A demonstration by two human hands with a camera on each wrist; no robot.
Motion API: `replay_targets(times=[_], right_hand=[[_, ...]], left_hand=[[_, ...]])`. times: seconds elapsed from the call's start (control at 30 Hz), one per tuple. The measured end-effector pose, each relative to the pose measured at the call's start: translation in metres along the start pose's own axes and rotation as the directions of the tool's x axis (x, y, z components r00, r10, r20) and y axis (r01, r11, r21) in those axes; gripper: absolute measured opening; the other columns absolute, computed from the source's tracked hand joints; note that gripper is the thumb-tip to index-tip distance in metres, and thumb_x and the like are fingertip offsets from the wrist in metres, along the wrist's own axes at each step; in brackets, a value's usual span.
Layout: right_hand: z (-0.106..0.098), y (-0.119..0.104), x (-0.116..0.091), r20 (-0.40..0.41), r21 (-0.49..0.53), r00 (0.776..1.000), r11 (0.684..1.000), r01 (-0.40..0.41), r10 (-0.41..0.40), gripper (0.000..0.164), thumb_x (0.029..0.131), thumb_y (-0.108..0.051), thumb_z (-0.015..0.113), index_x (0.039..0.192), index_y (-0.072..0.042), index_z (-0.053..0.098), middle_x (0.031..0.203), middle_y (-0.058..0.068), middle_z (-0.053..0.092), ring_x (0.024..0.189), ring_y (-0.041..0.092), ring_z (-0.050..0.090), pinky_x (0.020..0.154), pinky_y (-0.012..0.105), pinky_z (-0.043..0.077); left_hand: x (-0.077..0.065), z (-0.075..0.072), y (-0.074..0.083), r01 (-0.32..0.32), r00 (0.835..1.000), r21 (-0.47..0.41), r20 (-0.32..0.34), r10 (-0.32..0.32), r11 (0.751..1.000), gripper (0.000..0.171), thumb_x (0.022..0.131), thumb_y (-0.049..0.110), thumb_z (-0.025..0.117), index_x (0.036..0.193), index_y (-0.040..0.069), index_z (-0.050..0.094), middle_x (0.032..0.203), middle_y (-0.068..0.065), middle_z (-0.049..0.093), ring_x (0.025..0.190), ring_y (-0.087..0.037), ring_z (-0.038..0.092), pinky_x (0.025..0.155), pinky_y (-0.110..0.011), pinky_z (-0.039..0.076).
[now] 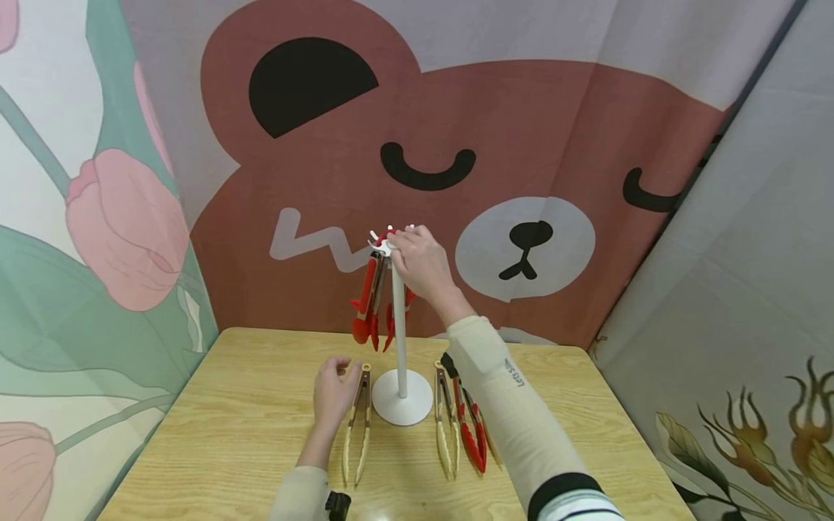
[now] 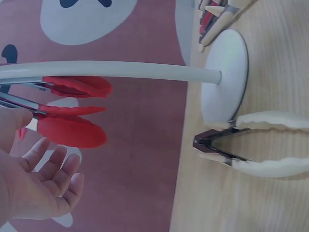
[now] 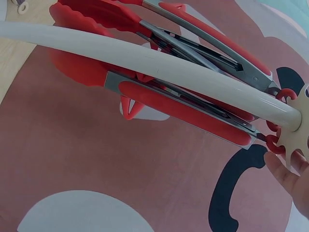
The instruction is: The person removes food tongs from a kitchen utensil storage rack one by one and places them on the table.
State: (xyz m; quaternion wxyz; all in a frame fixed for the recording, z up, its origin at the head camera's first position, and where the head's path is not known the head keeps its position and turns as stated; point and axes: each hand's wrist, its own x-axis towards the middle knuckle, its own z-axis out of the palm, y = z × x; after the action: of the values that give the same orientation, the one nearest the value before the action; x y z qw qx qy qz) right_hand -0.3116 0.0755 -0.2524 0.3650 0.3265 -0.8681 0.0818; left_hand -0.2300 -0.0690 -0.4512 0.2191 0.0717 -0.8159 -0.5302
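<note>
A white stand [image 1: 400,325] rises from a round base, with a hook rack [image 1: 384,249] at its top. My right hand [image 1: 422,262] is up at the rack, its thumb and fingers pinching the rack's edge. Red kitchen tongs [image 3: 183,111] hang by red rings from the hooks, tips downward; in the right wrist view the thumb is right beside one ring. To the left of the stand, my left hand [image 1: 334,394] holds nothing, its fingers loosely bent. Cream-tipped tongs [image 1: 365,380] lie on the table just right of it, spread apart.
Right of the base, another pair of cream tongs [image 1: 443,427] and a pair of red tongs [image 1: 473,445] lie on the wooden table [image 1: 215,434], partly beside the right sleeve. Behind the table hangs a curtain [image 1: 521,130] with a bear print.
</note>
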Motion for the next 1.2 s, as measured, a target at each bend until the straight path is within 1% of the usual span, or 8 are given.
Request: replay_targets(times=[0.27, 0.5, 0.6, 0.7, 0.83, 1.03, 1.1, 1.2], right_hand=[[-0.002, -0.001, 0.0, -0.001, -0.007, 1.0, 1.0, -0.004, 0.004, 0.03, 0.089, -0.015, 0.046, 0.112, -0.007, 0.063, 0.111, 0.007, 0.061, 0.098, 0.023, 0.051, 0.081, 0.028, 0.046], [-0.002, -0.001, -0.001, -0.057, 0.056, 0.998, 0.998, -0.035, 0.038, 0.029, 0.089, -0.017, 0.045, 0.107, -0.009, 0.067, 0.103, 0.01, 0.057, 0.09, 0.023, 0.044, 0.066, 0.027, 0.046], [-0.002, -0.003, -0.001, -0.077, 0.075, 0.996, 0.996, -0.047, 0.053, 0.029, 0.09, -0.021, 0.046, 0.104, -0.009, 0.068, 0.1, 0.012, 0.054, 0.087, 0.023, 0.042, 0.065, 0.028, 0.043], [-0.003, -0.006, 0.0, -0.063, 0.077, 0.995, 0.994, -0.075, 0.08, 0.03, 0.09, -0.026, 0.046, 0.105, -0.011, 0.068, 0.097, 0.013, 0.053, 0.085, 0.023, 0.042, 0.069, 0.031, 0.041], [-0.004, -0.011, 0.001, -0.004, 0.069, 0.991, 0.988, -0.137, 0.137, 0.033, 0.091, -0.033, 0.047, 0.106, -0.013, 0.068, 0.097, 0.01, 0.053, 0.088, 0.021, 0.043, 0.072, 0.031, 0.041], [-0.007, -0.021, 0.004, 0.06, -0.023, 0.979, 0.98, -0.196, 0.197, 0.042, 0.09, -0.046, 0.044, 0.111, -0.017, 0.065, 0.087, 0.004, 0.058, 0.083, 0.018, 0.046, 0.062, 0.025, 0.046], [-0.008, -0.025, 0.007, 0.062, -0.084, 0.977, 0.977, -0.197, 0.203, 0.043, 0.09, -0.046, 0.042, 0.105, -0.016, 0.069, 0.081, 0.003, 0.06, 0.079, 0.018, 0.048, 0.059, 0.025, 0.046], [-0.01, -0.03, 0.01, 0.072, -0.157, 0.972, 0.965, -0.212, 0.226, 0.043, 0.091, -0.043, 0.04, 0.089, -0.015, 0.073, 0.075, 0.002, 0.061, 0.077, 0.019, 0.048, 0.063, 0.028, 0.044]], left_hand=[[-0.001, -0.003, 0.011, -0.029, 1.0, -0.035, 0.001, 0.029, 0.999, 0.029, 0.084, 0.022, 0.061, 0.098, -0.003, 0.058, 0.094, -0.016, 0.057, 0.088, -0.031, 0.053, 0.072, -0.042, 0.043], [-0.003, -0.006, 0.018, -0.039, 0.999, -0.05, 0.008, 0.039, 0.998, 0.031, 0.084, 0.021, 0.06, 0.1, -0.005, 0.057, 0.097, -0.019, 0.056, 0.091, -0.033, 0.052, 0.075, -0.044, 0.043], [-0.003, -0.007, 0.019, -0.038, 0.999, -0.05, 0.018, 0.039, 0.998, 0.031, 0.084, 0.022, 0.06, 0.1, -0.005, 0.057, 0.098, -0.019, 0.056, 0.092, -0.033, 0.052, 0.076, -0.044, 0.043], [-0.004, -0.007, 0.019, -0.044, 0.999, -0.054, 0.011, 0.044, 0.998, 0.029, 0.084, 0.022, 0.061, 0.098, -0.004, 0.057, 0.097, -0.018, 0.056, 0.091, -0.033, 0.053, 0.076, -0.044, 0.043], [-0.005, -0.008, 0.018, -0.056, 0.998, -0.049, -0.006, 0.056, 0.997, 0.029, 0.083, 0.021, 0.061, 0.096, -0.004, 0.058, 0.094, -0.018, 0.057, 0.089, -0.032, 0.053, 0.075, -0.043, 0.043], [-0.005, -0.01, 0.017, -0.057, 0.998, -0.044, -0.01, 0.056, 0.997, 0.028, 0.083, 0.021, 0.062, 0.096, -0.004, 0.059, 0.093, -0.017, 0.057, 0.088, -0.032, 0.053, 0.073, -0.043, 0.043], [-0.005, -0.011, 0.017, -0.064, 0.998, -0.043, -0.012, 0.063, 0.997, 0.028, 0.083, 0.021, 0.062, 0.095, -0.004, 0.058, 0.093, -0.018, 0.057, 0.087, -0.033, 0.053, 0.072, -0.043, 0.043], [-0.005, -0.013, 0.017, -0.06, 0.998, -0.044, -0.012, 0.06, 0.997, 0.029, 0.083, 0.021, 0.062, 0.096, -0.004, 0.058, 0.093, -0.019, 0.057, 0.087, -0.033, 0.053, 0.072, -0.043, 0.043]])
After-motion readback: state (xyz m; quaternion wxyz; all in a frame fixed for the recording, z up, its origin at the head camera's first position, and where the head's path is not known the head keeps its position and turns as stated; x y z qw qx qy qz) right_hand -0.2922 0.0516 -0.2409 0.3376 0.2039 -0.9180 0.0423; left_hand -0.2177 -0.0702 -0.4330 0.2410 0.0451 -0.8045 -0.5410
